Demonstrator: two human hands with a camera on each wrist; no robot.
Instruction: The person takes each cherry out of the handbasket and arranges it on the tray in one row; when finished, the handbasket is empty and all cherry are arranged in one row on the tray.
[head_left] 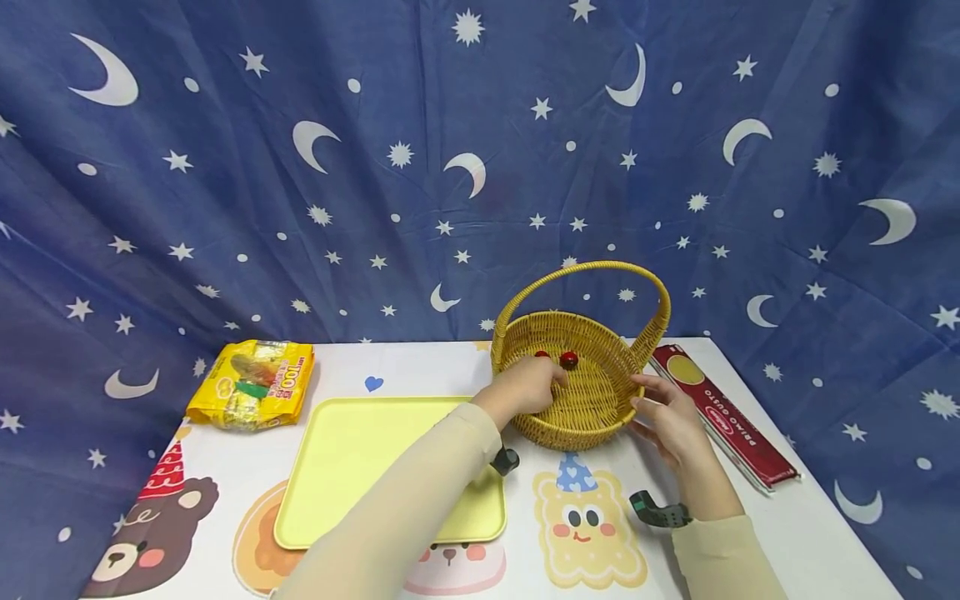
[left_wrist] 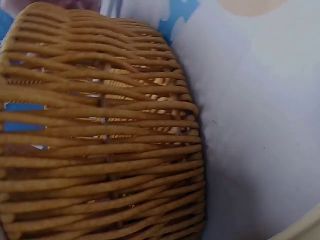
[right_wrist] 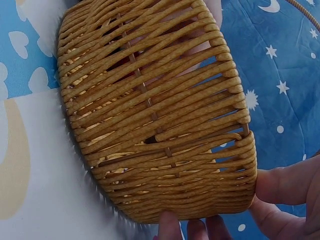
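Observation:
A brown wicker basket (head_left: 577,425) with a tall arched handle stands upright at the back of the table. Inside it lies a small, shiny dark-red round thing (head_left: 569,360), and part of another red one (head_left: 542,354) shows behind my left hand (head_left: 525,385). That hand reaches over the near-left rim into the basket; its fingertips are hidden, so whether it holds anything is unclear. My right hand (head_left: 671,417) grips the basket's right side, its thumb (right_wrist: 282,185) at the rim and other fingers against the wall. In the left wrist view only woven wall (left_wrist: 100,150) appears, no fingers.
Left of the basket lies a pale yellow tray (head_left: 360,450), partly under my left forearm. A yellow snack packet (head_left: 253,385) sits at the back left. Along the right edge is a dark-red Primo Gusto pack (head_left: 723,417). A blue star-patterned curtain (head_left: 420,167) hangs behind the table.

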